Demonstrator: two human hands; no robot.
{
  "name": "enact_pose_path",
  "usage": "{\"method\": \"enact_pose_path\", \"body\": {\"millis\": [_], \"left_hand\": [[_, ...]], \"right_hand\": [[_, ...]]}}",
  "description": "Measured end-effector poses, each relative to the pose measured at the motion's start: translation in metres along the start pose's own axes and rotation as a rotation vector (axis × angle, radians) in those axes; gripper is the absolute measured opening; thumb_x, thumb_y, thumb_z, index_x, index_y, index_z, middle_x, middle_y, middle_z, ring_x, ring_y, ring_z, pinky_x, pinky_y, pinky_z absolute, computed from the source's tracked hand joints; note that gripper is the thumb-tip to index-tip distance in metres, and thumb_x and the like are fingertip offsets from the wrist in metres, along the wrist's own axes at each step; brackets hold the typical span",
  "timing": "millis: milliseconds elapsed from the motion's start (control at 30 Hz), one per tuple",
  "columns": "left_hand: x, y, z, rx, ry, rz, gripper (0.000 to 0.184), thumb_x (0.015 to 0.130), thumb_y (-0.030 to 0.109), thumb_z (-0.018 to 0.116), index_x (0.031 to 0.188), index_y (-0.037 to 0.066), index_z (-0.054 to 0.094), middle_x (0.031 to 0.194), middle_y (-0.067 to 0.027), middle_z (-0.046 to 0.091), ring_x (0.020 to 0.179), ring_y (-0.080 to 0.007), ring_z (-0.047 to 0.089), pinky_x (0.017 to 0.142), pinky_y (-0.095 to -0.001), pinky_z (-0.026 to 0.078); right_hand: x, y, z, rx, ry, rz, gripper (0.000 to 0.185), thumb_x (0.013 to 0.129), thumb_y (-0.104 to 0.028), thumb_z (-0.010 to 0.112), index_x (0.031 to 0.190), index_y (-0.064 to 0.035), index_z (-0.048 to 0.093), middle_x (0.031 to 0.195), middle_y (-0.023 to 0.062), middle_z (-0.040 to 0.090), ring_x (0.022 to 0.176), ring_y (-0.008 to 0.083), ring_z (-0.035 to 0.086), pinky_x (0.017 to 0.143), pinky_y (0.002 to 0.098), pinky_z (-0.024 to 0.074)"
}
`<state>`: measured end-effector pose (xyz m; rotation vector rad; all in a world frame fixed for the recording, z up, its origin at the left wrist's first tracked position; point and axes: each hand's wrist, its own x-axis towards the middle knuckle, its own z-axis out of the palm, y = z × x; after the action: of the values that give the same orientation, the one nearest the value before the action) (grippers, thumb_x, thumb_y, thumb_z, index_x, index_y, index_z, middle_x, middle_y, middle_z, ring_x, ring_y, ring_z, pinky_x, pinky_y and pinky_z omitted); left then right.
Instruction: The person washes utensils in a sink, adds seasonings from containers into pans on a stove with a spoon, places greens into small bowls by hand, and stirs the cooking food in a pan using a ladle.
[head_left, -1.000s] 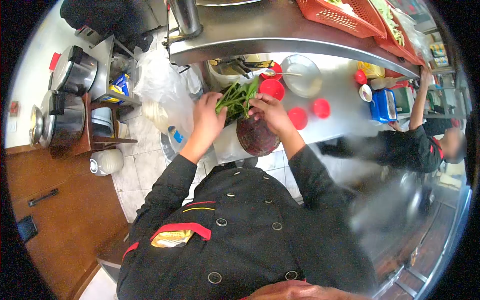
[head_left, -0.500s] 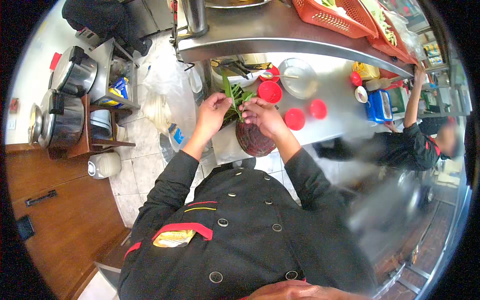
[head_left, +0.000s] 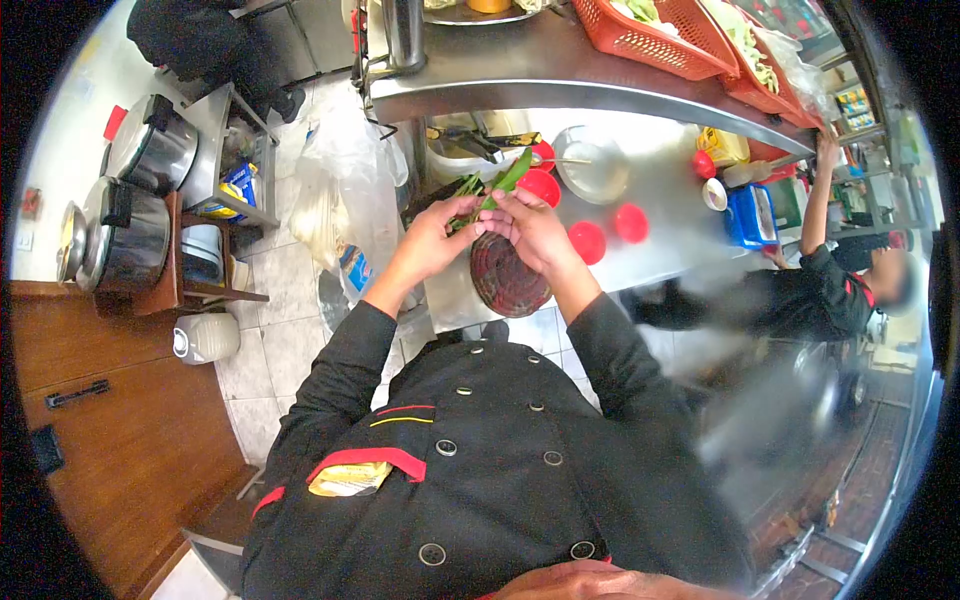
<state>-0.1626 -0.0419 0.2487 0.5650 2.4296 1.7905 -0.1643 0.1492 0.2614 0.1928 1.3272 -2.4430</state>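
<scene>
**Two-Handed Fingertip Grip on a Green Leaf, Above the Worktop**

Grip: The right hand (head_left: 530, 230) pinches a green leaf (head_left: 514, 172) narrowly between thumb and fingers. The left hand (head_left: 446, 238) meets it with curled fingers and thumb closed on the stem end. The fingertips of both hands are close together. The leaf blade projects past the right fingers, tilted away from the body.

Leaf location: The leaf is in the hands, above the far edge of a round, dark-red board (head_left: 510, 278). Further green stems (head_left: 468, 186) show just beyond the left hand; whether that hand also holds any of them cannot be told.

Adjacent items: Beyond the right hand, a red bowl (head_left: 541, 188) is partly covered by the leaf and fingers. Two more red bowls, a nearer one (head_left: 586, 243) and a farther one (head_left: 630, 222), are to its right. A round metal tray (head_left: 600, 178) is behind them on the steel worktop (head_left: 675, 180).

Outer area: A blue bin (head_left: 745, 218) is at the right end of the worktop. A steel shelf (head_left: 590, 90) spans above, bearing an orange-red basket (head_left: 650, 45). A clear plastic bag (head_left: 345, 185) hangs left of the worktop. A co-worker (head_left: 835, 295) stands at right, one arm raised toward the shelf end.
</scene>
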Motion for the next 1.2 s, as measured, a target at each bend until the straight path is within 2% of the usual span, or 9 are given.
{"method": "enact_pose_path", "body": {"millis": [267,333,467,600,733,867,967,1033,1200], "left_hand": [[0.003,-0.004,0.007,0.134,0.126,0.120,0.022,0.090,0.018,0.061,0.100,0.000,0.066,0.088,-0.0136,0.066,0.076,-0.0174,0.062,0.066,-0.0300,0.048],[0.004,0.012,0.007,0.033,0.109,-0.171,0.020,0.089,0.015,0.056,0.094,0.001,0.068,0.078,-0.0148,0.066,0.069,-0.0266,0.064,0.065,-0.0355,0.049],[-0.006,-0.011,0.003,-0.058,0.125,-0.346,0.020,0.088,0.014,0.053,0.095,0.003,0.069,0.070,-0.0092,0.064,0.064,-0.0178,0.060,0.060,-0.0316,0.047],[-0.074,0.005,-0.028,0.023,-0.508,-0.198,0.023,0.094,0.021,0.053,0.102,0.006,0.067,0.079,-0.0039,0.066,0.069,-0.0134,0.058,0.067,-0.0306,0.049],[-0.143,-0.053,-0.066,0.228,-0.682,-0.333,0.030,0.091,0.033,0.057,0.099,0.009,0.071,0.076,-0.0109,0.068,0.071,-0.0232,0.066,0.066,-0.0367,0.051],[-0.200,-0.171,-0.094,0.439,-0.569,-0.719,0.029,0.085,0.034,0.064,0.086,0.006,0.073,0.079,-0.0136,0.070,0.076,-0.0271,0.068,0.071,-0.0400,0.052],[-0.222,-0.237,-0.100,0.483,-0.367,-0.729,0.030,0.078,0.031,0.069,0.092,0.005,0.071,0.087,-0.0204,0.069,0.085,-0.0332,0.067,0.076,-0.0430,0.052],[-0.223,-0.246,-0.097,0.770,-0.028,-0.513,0.040,0.075,0.029,0.073,0.101,0.000,0.067,0.098,-0.0276,0.066,0.095,-0.0381,0.065,0.084,-0.0435,0.051],[-0.200,-0.227,-0.084,0.647,-0.305,-0.777,0.056,0.073,0.030,0.077,0.113,-0.005,0.061,0.107,-0.0284,0.065,0.102,-0.0399,0.063,0.090,-0.0423,0.049]], "right_hand": [[-0.002,0.008,0.011,0.044,0.088,-0.124,0.016,0.096,-0.015,0.058,0.105,-0.0023,0.062,0.097,0.0079,0.068,0.085,0.0193,0.066,0.079,0.0324,0.0554],[-0.007,0.010,0.015,0.127,0.109,-0.162,0.015,0.096,-0.014,0.058,0.104,-0.0024,0.062,0.096,0.0073,0.067,0.084,0.0194,0.066,0.078,0.0325,0.0556],[-0.018,-0.032,0.019,0.204,0.108,-0.301,0.012,0.096,-0.012,0.058,0.101,-0.0029,0.063,0.094,0.0060,0.067,0.081,0.0193,0.066,0.075,0.0324,0.0555],[-0.038,-0.065,-0.016,-0.013,0.086,-0.301,0.012,0.094,-0.012,0.061,0.101,-0.0022,0.064,0.093,0.0059,0.067,0.078,0.0172,0.065,0.072,0.0312,0.0549],[-0.073,-0.063,-0.047,-0.286,0.275,-0.208,0.018,0.093,-0.012,0.063,0.107,-0.0013,0.064,0.089,0.0059,0.068,0.072,0.0148,0.064,0.066,0.0287,0.0531],[-0.098,-0.042,-0.118,-0.606,0.352,-0.107,0.020,0.090,-0.011,0.065,0.108,-0.0030,0.064,0.086,0.0039,0.067,0.072,0.0110,0.063,0.057,0.0229,0.0478],[-0.098,-0.032,-0.159,-0.688,0.461,-0.061,0.021,0.089,-0.010,0.064,0.109,-0.0041,0.065,0.086,0.0024,0.068,0.072,0.0097,0.063,0.057,0.0226,0.0483],[-0.086,-0.025,-0.187,-1.030,0.544,-0.058,0.022,0.083,-0.012,0.070,0.103,-0.0036,0.067,0.082,0.0083,0.069,0.071,0.0158,0.065,0.061,0.0292,0.0505],[-0.054,0.007,-0.244,-1.483,0.530,-0.239,0.026,0.072,-0.016,0.077,0.093,-0.0033,0.070,0.081,0.0178,0.068,0.074,0.0302,0.067,0.067,0.0391,0.0518]]}}
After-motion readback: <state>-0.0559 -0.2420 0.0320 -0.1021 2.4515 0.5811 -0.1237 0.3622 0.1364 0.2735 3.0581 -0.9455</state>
